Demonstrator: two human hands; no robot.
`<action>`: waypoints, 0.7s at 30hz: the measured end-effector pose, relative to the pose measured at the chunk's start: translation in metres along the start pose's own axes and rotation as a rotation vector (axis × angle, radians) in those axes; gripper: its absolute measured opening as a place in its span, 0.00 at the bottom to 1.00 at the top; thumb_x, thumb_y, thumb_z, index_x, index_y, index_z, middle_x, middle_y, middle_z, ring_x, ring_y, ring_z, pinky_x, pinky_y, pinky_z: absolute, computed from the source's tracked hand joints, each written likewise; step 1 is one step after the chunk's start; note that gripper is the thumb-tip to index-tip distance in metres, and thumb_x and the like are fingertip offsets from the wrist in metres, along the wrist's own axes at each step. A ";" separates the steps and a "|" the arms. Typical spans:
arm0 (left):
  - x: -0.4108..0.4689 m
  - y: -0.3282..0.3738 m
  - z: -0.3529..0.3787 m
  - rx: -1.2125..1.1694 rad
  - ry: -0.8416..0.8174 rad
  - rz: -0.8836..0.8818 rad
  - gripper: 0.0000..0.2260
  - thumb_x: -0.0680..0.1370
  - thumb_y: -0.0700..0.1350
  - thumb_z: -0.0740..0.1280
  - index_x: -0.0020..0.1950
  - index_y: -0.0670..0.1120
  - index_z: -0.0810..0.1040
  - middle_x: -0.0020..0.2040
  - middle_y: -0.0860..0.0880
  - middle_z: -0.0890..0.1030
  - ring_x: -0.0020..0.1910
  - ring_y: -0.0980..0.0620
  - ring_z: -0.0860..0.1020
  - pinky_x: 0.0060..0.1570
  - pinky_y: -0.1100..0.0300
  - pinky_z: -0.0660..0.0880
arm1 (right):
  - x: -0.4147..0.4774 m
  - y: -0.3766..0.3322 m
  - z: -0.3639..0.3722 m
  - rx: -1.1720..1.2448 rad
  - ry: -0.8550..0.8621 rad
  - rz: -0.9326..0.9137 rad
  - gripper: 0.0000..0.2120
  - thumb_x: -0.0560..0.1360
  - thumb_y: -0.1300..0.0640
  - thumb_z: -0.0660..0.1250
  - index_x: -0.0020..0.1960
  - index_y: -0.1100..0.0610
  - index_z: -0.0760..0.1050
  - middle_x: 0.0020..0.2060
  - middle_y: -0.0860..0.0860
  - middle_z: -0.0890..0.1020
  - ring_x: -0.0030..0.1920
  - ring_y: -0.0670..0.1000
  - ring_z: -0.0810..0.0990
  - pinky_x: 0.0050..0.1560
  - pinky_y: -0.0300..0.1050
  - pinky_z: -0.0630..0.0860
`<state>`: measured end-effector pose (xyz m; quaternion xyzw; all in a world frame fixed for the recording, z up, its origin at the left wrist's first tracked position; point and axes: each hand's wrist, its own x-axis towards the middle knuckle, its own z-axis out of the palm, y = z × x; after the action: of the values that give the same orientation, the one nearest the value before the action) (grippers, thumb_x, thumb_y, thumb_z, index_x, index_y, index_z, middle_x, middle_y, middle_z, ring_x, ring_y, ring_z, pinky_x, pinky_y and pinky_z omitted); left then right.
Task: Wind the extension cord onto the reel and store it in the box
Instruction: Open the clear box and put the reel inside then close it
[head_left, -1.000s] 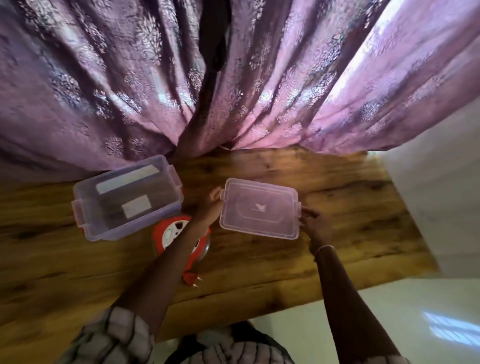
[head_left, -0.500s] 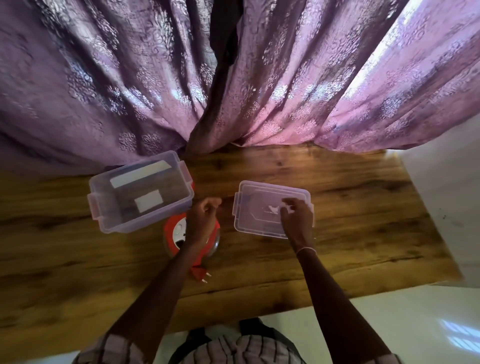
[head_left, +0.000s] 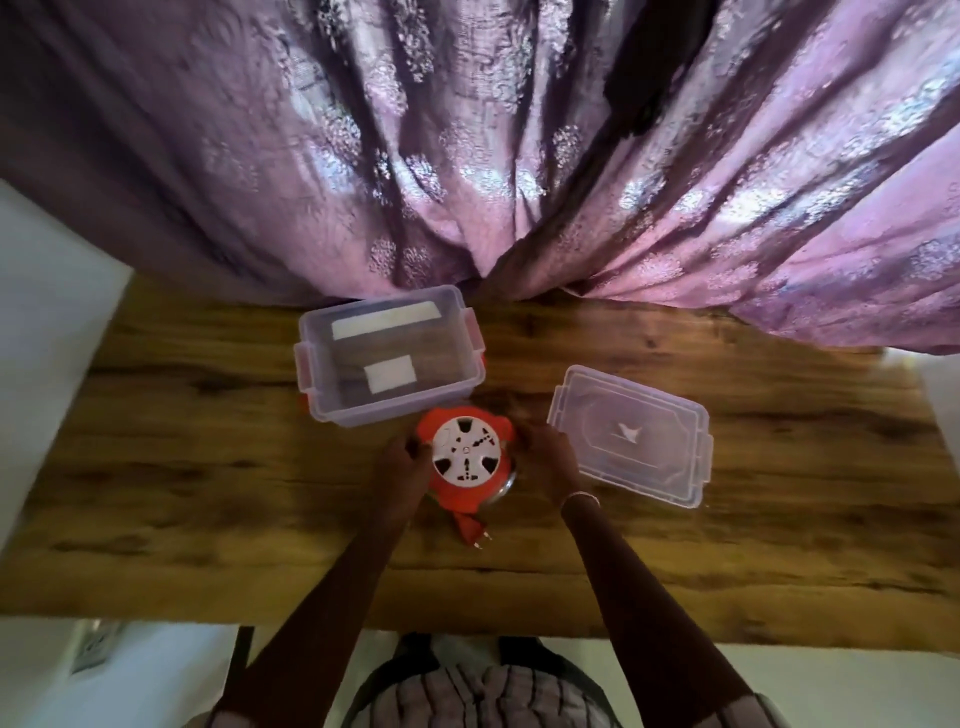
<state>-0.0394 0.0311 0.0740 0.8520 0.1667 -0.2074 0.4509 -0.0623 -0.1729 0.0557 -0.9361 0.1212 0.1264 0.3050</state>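
Since 0.5 s back, right hand (head_left: 553, 462) had left the lid (head_left: 628, 434), flat on the surface (head_left: 727, 545), and joined left hand (head_left: 402, 470): 2 hands gripped the reel (head_left: 466, 457) by its sides, just before the open box (head_left: 395, 410), plug (head_left: 470, 530) trailing, so lift-in looked next.

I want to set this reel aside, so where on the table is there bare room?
Bare wood runs left of the box and reel out to the table edge, and along the near edge past the plug. Crowded: the reel, gripped by the left hand and right hand, is close to the box front, and the lid takes the right.
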 end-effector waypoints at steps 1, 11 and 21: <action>0.003 -0.001 -0.003 -0.016 -0.044 -0.008 0.14 0.81 0.51 0.67 0.62 0.44 0.80 0.55 0.47 0.83 0.49 0.51 0.78 0.39 0.63 0.73 | -0.003 0.000 -0.004 0.040 -0.017 0.020 0.13 0.79 0.56 0.67 0.62 0.55 0.82 0.53 0.57 0.87 0.53 0.59 0.86 0.54 0.51 0.81; -0.003 0.056 -0.008 -0.166 -0.307 0.116 0.09 0.76 0.50 0.74 0.55 0.53 0.80 0.48 0.54 0.85 0.44 0.57 0.84 0.44 0.60 0.83 | -0.019 0.006 -0.092 0.739 0.097 0.294 0.14 0.76 0.69 0.70 0.57 0.57 0.84 0.46 0.56 0.88 0.49 0.61 0.87 0.51 0.63 0.85; 0.053 0.102 -0.076 -0.315 -0.142 0.180 0.11 0.74 0.52 0.76 0.53 0.49 0.83 0.49 0.48 0.86 0.47 0.47 0.85 0.50 0.44 0.83 | 0.039 -0.079 -0.123 0.780 0.156 -0.015 0.15 0.78 0.67 0.71 0.64 0.62 0.80 0.47 0.52 0.86 0.42 0.46 0.84 0.42 0.45 0.81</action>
<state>0.0697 0.0450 0.1572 0.7655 0.0881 -0.1972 0.6060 0.0180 -0.1911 0.1824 -0.7578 0.1760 -0.0026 0.6283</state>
